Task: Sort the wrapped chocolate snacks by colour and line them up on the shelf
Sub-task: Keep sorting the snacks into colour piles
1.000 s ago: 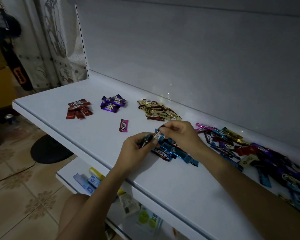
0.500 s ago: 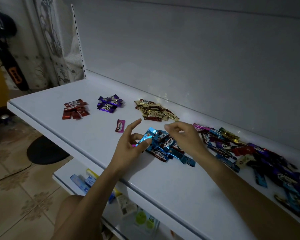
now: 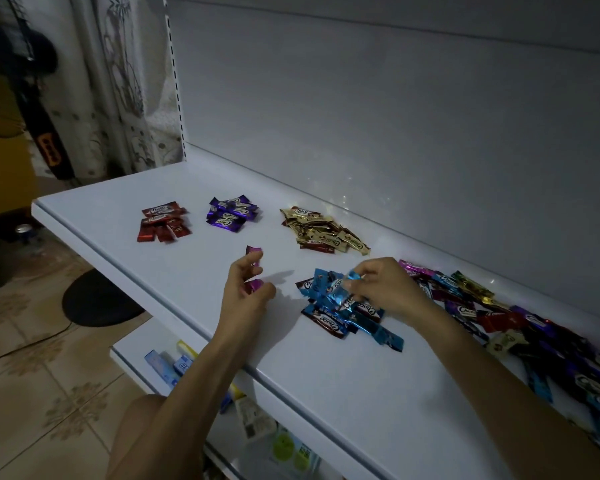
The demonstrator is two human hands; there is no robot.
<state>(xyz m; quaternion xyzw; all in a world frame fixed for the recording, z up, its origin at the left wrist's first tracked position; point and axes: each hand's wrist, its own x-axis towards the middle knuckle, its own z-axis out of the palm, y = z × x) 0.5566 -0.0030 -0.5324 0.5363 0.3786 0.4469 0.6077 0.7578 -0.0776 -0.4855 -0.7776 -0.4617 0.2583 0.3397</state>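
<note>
Left hand (image 3: 245, 296): pink snack (image 3: 253, 288); right (image 3: 385, 289): blue snack (image 3: 342, 295)

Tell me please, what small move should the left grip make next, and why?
Probably lower the held pink snack beside the lone pink snack on the shelf. The left grip pinches it just short of that one, and no other pink group lies among the sorted piles.

Dim, bluish light; soft hand shadows on shelf (image 3: 326, 375); wide-angle bending at edges; slight blur.
</note>
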